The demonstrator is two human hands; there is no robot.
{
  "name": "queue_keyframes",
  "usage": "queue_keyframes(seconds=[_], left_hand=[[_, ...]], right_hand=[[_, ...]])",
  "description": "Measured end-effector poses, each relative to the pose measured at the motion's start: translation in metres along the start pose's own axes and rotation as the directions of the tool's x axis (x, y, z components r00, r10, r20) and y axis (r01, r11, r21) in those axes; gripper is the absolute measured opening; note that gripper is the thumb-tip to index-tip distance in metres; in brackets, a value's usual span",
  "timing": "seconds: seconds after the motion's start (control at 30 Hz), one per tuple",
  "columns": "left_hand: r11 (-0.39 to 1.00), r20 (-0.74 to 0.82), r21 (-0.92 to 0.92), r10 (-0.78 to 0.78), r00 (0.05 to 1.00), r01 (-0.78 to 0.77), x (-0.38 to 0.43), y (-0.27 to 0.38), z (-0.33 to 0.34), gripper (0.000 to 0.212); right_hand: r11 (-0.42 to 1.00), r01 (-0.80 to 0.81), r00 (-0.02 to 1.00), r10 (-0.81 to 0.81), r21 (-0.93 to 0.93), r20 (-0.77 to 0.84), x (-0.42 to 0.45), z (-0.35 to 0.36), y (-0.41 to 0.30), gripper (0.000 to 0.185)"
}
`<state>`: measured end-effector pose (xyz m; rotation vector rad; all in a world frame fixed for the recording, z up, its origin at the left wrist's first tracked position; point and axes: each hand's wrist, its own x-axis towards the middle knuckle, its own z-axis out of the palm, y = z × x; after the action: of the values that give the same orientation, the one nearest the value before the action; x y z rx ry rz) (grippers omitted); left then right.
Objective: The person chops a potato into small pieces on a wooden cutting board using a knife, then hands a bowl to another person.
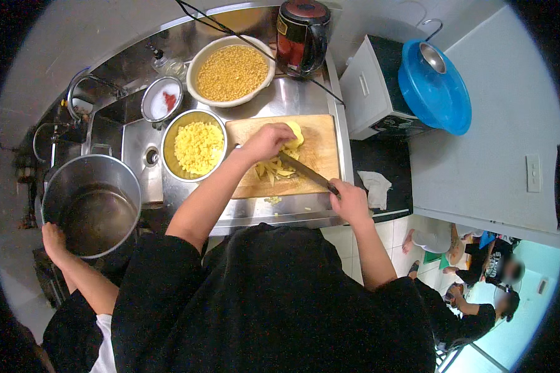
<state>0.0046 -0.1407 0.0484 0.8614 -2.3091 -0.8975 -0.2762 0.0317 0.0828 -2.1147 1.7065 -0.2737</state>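
Observation:
My left hand (271, 142) presses a peeled yellow vegetable (295, 133), which looks like a potato, onto a wooden cutting board (318, 133). In my right hand (352, 201) is the handle of a kitchen knife (308, 171). Its blade slants across the board, the tip close to my left fingers. Cut yellow strips (271, 170) lie under and beside the blade, and a few scraps (273, 200) rest on the steel counter below the board. Left of the board stands a steel bowl (166, 161) of diced yellow pieces (199, 147).
Another person's hand (55, 242) holds a large metal pot (93, 205) by the sink (142, 182). Behind are a cream basin (192, 79) of yellow pulses, a small bowl (162, 100) and an electric kettle (303, 39). A cloth (375, 189) lies right. People (476, 307) sit beyond.

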Motion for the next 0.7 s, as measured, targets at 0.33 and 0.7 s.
queue_keyframes(seconds=[0.33,0.7], left_hand=[[0.906,0.302,0.424,-0.138,0.943,-0.003,-0.094,0.033,-0.027,0.04],[0.887,0.556,0.394,-0.021,0.831,-0.241,-0.054,0.006,-0.026,0.039]], right_hand=[[0.97,-0.051,0.996,0.067,0.238,-0.061,-0.02,0.034,0.0,0.028],[0.948,-0.141,0.989,0.144,0.286,0.01,-0.018,0.024,0.001,0.029]])
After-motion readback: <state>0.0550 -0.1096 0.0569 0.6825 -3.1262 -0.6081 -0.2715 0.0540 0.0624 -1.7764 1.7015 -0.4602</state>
